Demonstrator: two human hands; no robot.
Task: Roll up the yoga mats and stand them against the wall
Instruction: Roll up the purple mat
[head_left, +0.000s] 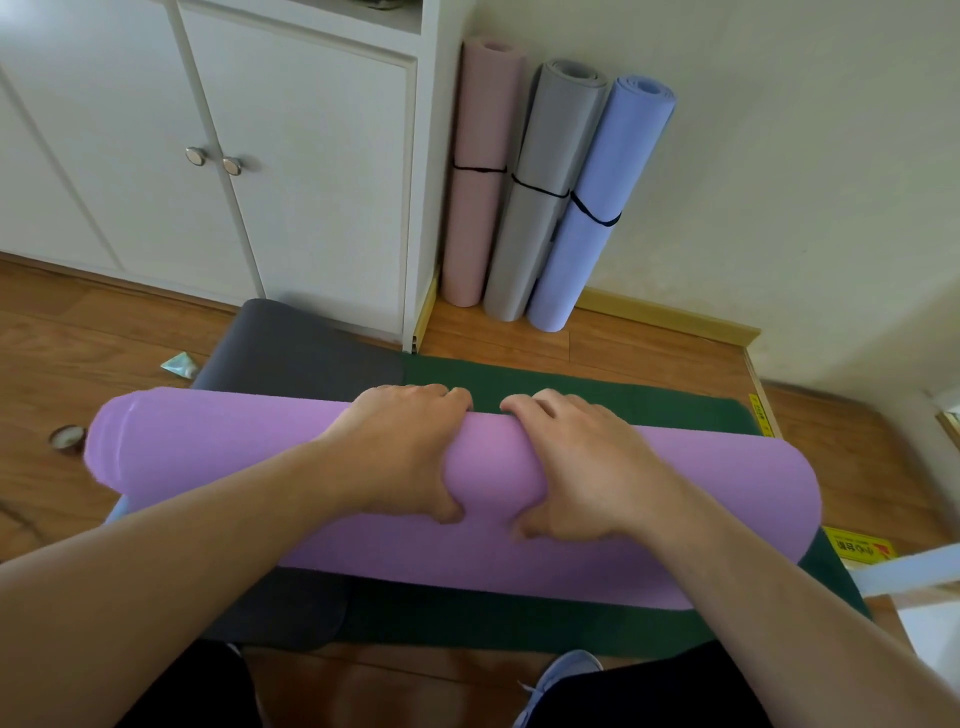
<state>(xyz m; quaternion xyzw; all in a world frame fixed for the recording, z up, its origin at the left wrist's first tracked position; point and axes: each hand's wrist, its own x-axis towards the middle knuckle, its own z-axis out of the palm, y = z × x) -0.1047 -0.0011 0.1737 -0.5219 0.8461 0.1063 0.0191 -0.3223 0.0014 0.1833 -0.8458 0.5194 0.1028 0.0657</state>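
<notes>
Both the left hand (410, 447) and right hand (582, 462) clamp curled fingers over the middle of the purple mat (701, 499), rolled up on the green mat (597, 400) on the floor; it looks soft, light, springy, best gripped mid-roll.

Wooden floor (597, 343), dark grey mat (296, 348) and green mat (597, 400) flat at centre, pink (480, 171), grey (545, 192), blue rolls (597, 208) standing upper centre, tape roll (66, 439) at left
</notes>
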